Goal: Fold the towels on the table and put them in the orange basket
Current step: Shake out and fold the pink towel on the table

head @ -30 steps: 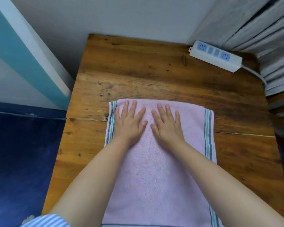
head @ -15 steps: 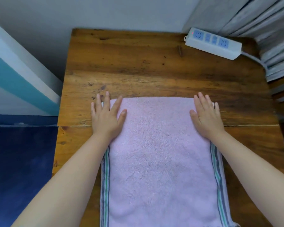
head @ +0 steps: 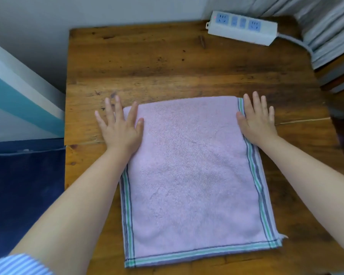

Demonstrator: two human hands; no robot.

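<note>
Two bare forearms, no rings or watch visible; a blue-and-white striped sleeve (head: 18, 264) shows at lower left of the frame.

The pink towel (head: 195, 175) lies flat on the wooden table (head: 157, 66). Beyond the towel's far edge runs a broad band of bare wood. The only thing standing on it is a white power strip (head: 242, 27) at the far right corner, its cable trailing right. Both hands press flat at the towel's far corners.
</note>
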